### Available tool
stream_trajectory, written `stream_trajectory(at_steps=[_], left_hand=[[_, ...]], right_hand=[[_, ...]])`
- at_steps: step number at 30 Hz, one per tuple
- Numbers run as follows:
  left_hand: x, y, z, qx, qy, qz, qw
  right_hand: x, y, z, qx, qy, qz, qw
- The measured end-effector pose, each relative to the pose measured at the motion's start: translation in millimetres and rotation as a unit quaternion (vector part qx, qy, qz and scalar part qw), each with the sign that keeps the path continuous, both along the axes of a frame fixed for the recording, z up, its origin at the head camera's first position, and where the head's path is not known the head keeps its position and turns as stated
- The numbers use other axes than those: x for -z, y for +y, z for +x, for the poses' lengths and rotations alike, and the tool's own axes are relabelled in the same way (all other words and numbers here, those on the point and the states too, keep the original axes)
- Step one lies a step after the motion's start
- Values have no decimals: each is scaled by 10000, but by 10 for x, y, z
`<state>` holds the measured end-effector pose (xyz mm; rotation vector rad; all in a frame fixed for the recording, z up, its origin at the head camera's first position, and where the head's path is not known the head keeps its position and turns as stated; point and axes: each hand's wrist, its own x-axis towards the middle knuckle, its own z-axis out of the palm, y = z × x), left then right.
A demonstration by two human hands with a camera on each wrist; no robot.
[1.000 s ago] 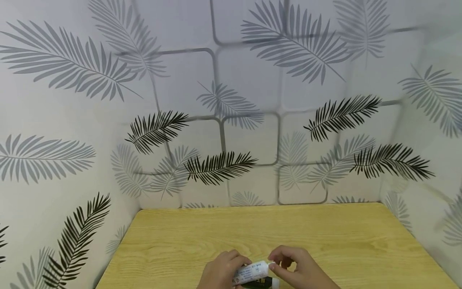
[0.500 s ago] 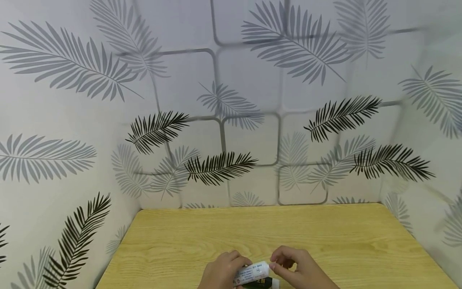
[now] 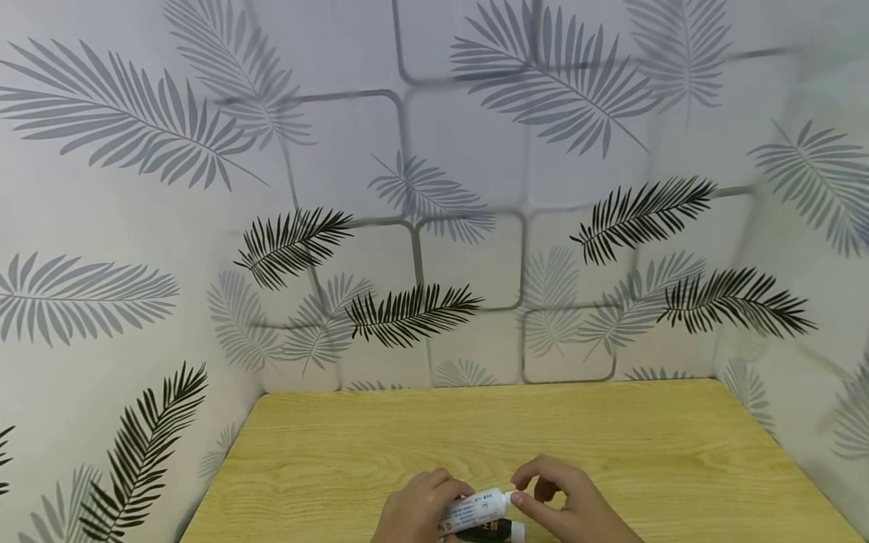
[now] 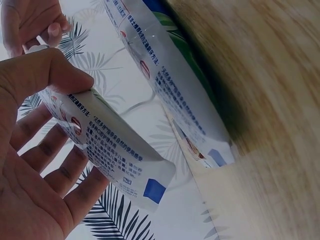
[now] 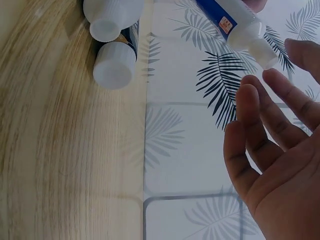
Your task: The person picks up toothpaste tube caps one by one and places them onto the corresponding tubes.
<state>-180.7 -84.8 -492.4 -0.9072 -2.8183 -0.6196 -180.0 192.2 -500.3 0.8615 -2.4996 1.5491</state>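
My left hand [image 3: 421, 507] grips a white toothpaste tube [image 3: 473, 510], thumb on one side and fingers on the other. In the left wrist view its crimped end [image 4: 155, 185] carries a blue square. The tube's white cap [image 5: 263, 53] points at my right hand [image 5: 280, 145]. My right fingertips are right at that cap, thumb and forefinger spread to either side, the other fingers loosely bent. Below the held tube lies a black toothpaste tube [image 3: 485, 531] with a white cap [image 5: 115, 65]. Beside it on the table is another white toothpaste tube [image 4: 175, 85] with a green side.
The wood-grain table [image 3: 339, 445] reaches back to a wall [image 3: 468, 264] papered with leaf and rounded-square patterns. Side walls flank the table at left and right. Both lying tubes are close under my hands, near the front.
My right thumb and forefinger have closed over the cap and then parted, so the cap shows again. The left hand and its toothpaste tube have stayed nearly in place.
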Motion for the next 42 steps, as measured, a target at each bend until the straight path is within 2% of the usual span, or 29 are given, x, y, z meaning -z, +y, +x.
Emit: stream_trajectory(at_steps=[5,10,13,17,27,31,42], left_hand=[[6,-13,9,-10,-4,55,10000],[4,-15,11,-9,35,60,10000],[-2,-12,14,0,49,51,10000],[3,-18,8,66,35,26,10000],[16,-8,8,127,137,-60,9998],[16,-1,10,150,184,-65,9997],[48,-9,-2,240,407,-68,9989]], right_hand=[[59,21,-10,-242,711,-314,9967],[72,28,-38,-701,1117,-590,9895],[61,25,-40,-843,1243,-631,9866],[43,26,-26,-861,1049,-562,9892],[21,38,4,-527,83,-165,9984],[3,32,10,-539,-93,-168,9984],[10,44,-4,-563,-167,-61,9983]])
